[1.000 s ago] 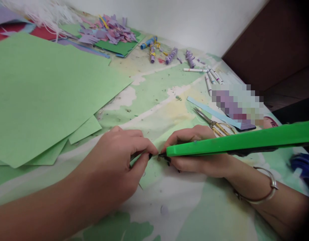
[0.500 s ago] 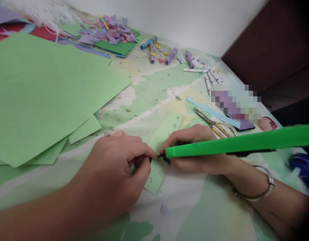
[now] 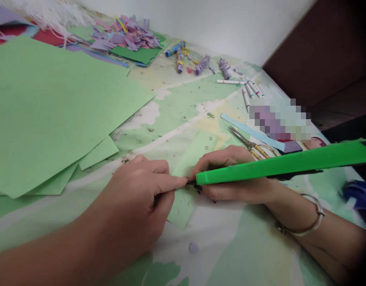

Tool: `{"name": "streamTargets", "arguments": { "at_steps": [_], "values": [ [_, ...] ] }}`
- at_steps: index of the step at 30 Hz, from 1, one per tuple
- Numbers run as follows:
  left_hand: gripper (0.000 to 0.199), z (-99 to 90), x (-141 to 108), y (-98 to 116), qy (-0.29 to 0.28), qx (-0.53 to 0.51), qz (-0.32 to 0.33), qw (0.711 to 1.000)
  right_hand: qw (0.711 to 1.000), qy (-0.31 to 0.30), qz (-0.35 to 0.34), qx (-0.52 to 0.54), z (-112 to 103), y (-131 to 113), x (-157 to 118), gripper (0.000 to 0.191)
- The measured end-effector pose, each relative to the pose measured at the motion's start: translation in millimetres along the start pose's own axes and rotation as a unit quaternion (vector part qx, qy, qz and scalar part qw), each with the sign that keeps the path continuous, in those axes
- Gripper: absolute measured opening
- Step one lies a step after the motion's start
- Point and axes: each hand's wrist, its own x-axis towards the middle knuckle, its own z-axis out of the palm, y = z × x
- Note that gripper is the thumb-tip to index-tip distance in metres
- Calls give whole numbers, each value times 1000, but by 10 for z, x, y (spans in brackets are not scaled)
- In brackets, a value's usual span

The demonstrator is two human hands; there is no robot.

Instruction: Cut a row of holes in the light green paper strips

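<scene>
Between the thumb and forefinger of the right hand (image 3: 235, 156), the green tool (image 3: 260, 168) appears to be clamped near its dark end, though the farther fingers are too hidden for the hold to be fully judged. The tool's long body is carried over the hand and past the wrist, where a bracelet (image 3: 320, 214) is worn. By the left hand (image 3: 138, 190) the forefinger is stretched out until its tip is brought to the dark end, with the other fingers curled under; whether anything is pinched there cannot be told. Beneath both hands, the pale green strip (image 3: 183, 210) is laid flat on the worktop (image 3: 227, 230), marked with small rings. With the fingertip set so near, a nick or pinch could be caused by a slip of the tool. The strip could also be skewed or creased if it is pressed unevenly, since no weight is seen on its far end. Just beyond the right hand, the scissors (image 3: 248, 143) could be nudged by a careless knuckle.
</scene>
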Motion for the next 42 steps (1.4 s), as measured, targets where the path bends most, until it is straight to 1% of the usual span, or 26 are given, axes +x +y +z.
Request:
{"name": "streamTargets", "arguments": {
  "at_steps": [5,10,13,17,20,22,25,28,30,32,35,38,42],
  "values": [
    [34,16,-1,-13,5,-6,-7,1000,1000,18,-14,-16,14,14,8,15],
    [33,22,39,-43,21,-1,23,1000,998,34,-31,-36,31,32,1,14],
    [29,47,22,-36,48,-2,22,999,998,31,-37,-35,25,28,-3,15],
    [21,115,-81,21,103,-18,-4,995,998,12,-66,-20,10,16,4,15],
    [22,136,-138,58,96,-5,5,995,998,19,-62,-17,-6,27,11,15],
    [23,128,-139,57,97,20,31,995,998,15,-62,-14,-24,45,13,15],
    [23,115,-115,15,102,85,88,987,997,-14,-72,1,-60,64,11,19],
    [28,117,-112,-37,72,145,120,980,999,-27,-38,5,-82,55,7,20],
    [30,124,-124,-58,43,173,117,977,1000,-25,-12,2,-83,46,9,19],
    [32,130,-137,-66,25,188,113,975,1000,-23,-13,7,-78,50,16,19],
    [31,134,-148,-66,22,191,113,975,999,-27,-23,12,-72,78,26,20],
    [32,128,-152,-62,23,203,116,972,999,-31,-18,14,-70,99,23,19],
    [36,107,-151,-45,11,227,110,968,999,-33,-11,27,-72,100,15,20]
  ]
}}
